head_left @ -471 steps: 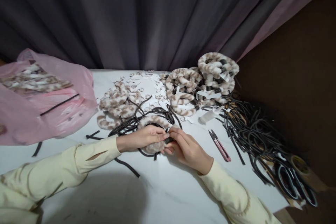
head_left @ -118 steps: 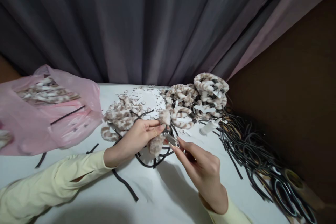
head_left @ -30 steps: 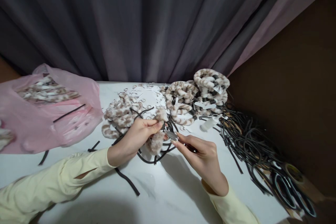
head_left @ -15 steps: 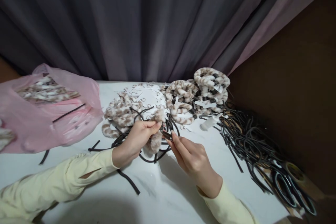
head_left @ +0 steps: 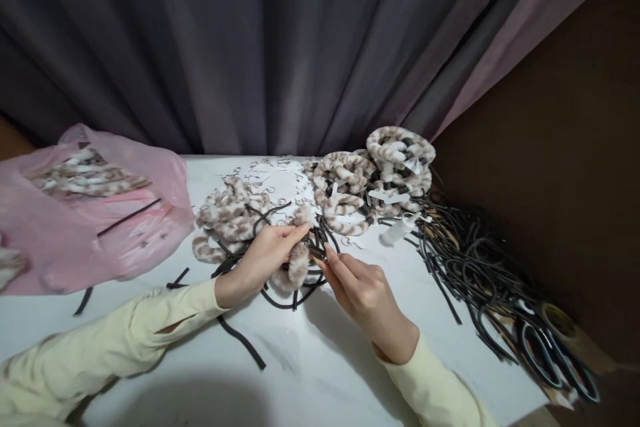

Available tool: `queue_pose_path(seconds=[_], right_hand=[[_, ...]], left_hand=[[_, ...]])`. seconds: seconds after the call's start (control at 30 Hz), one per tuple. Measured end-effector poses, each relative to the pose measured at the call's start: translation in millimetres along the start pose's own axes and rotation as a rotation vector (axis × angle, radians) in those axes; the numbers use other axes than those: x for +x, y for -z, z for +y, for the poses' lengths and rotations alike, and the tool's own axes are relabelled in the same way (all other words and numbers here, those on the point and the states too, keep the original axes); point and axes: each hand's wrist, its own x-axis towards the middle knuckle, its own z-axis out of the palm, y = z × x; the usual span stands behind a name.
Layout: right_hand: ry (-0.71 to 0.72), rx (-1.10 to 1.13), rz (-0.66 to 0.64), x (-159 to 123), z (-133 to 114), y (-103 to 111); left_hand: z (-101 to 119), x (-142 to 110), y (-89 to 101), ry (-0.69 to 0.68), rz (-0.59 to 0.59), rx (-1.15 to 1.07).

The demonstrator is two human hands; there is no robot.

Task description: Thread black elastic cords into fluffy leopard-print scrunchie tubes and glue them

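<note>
In the middle of the table, my left hand (head_left: 267, 252) is closed on a fluffy brown-and-white plush tube (head_left: 299, 265), thumb on top. My right hand (head_left: 367, 293) pinches a small dark tool (head_left: 317, 252) whose tip meets the tube beside my left thumb. Its exact kind is too small to make out. Black rubber cords (head_left: 320, 290) lie coiled beneath both hands. Just beyond my left hand sits a heap of spotted plush tubes (head_left: 230, 207).
Finished-looking plush rings (head_left: 400, 143) are stacked at the back right, with a small white bottle (head_left: 395, 232) before them. A tangle of black cords (head_left: 480, 267) and scissors (head_left: 555, 360) line the right edge. A pink plastic bag (head_left: 125, 253) holding plush strips stands left. Small metal hooks (head_left: 250, 170) lie behind.
The tool's tip and my right hand have shifted slightly up and left against the plush tube. My left thumb has moved a little higher.
</note>
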Motion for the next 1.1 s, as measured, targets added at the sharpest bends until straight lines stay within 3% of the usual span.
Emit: queue_pose_path(seconds=[0.13, 0.3, 0.6, 0.9, 1.1], right_hand=[[-0.086, 0.093, -0.013, 2.3, -6.8, 2.0], [-0.256, 0.241, -0.084, 1.5, -15.4, 0.6], [-0.024, 0.004, -0.115, 2.0, -3.8, -1.5], [-0.255, 0.180, -0.080, -1.5, -21.8, -10.0], [-0.267, 0.163, -0.034, 1.9, -19.2, -16.9]], left_hand=[[-6.9, -0.8, -2.1, 0.030, 0.008, -0.039], [-14.0, -2.1, -5.9, -0.042, 0.060, -0.031], [-11.8, 3.5, -0.8, -0.012, 0.001, 0.010], [-24.8, -6.3, -10.9, -0.113, 0.196, 0.065], [-24.3, -1.6, -9.6, -0.119, 0.159, 0.001]])
